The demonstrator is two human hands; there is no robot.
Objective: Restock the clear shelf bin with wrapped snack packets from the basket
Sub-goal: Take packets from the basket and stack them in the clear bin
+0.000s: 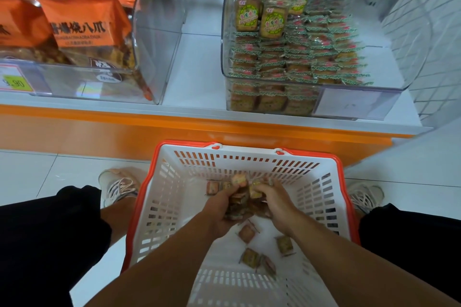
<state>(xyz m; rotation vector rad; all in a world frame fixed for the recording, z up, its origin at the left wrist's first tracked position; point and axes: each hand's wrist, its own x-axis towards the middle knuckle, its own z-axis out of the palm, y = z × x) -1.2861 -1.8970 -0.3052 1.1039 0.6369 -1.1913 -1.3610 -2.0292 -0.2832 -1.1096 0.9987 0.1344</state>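
Both hands gather snack packets in the basket.
Left hand [222, 209] and right hand [277, 203], fingers curled round a bunch of packets [240, 200], scooping many for the clear bin [311, 97].

Even bright light, wide-angle edge bending, slight softness

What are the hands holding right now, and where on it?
Both hands, left and right, grip one bunch of wrapped snack packets from opposite sides, inside the basket. Which part of each packet is gripped cannot be told.
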